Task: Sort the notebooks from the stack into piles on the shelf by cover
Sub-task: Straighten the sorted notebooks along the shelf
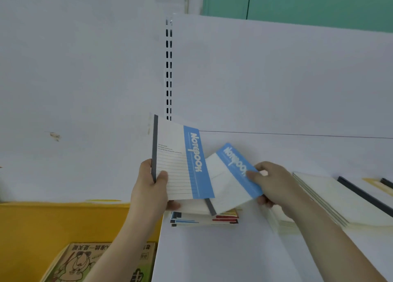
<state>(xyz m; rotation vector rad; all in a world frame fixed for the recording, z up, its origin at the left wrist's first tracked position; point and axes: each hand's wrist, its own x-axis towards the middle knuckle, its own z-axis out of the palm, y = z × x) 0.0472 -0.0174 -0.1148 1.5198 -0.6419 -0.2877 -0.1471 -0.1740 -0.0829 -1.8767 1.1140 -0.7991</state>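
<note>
Far left: yellow surface [53,222] below the white wall, with a cartoon-cover book [95,262] lying at the bottom edge. The white shelf [234,256] starts just right of it; its front half is bare, open room toward the camera.

Left hand [148,194] grips a blue-band notebook [180,164] by its dark grey spine, thumb on the cover, fingers behind. Held upright above the shelf, lined cream cover, blue stripe reading "Notebook".

Directly under it: the stack [204,218] sits on the shelf, red, blue and yellow edges showing.

Right hand [270,184] pinches a second blue-band notebook [234,179], thumb on the blue stripe, fingers under. Tilted, its lower corner over the stack, overlapping the first one's edge.

Right: cream-cover pile [340,201] lies flat, dark spine away from the camera. Another pile [380,184] is cut by the frame edge; cover unclear.
</note>
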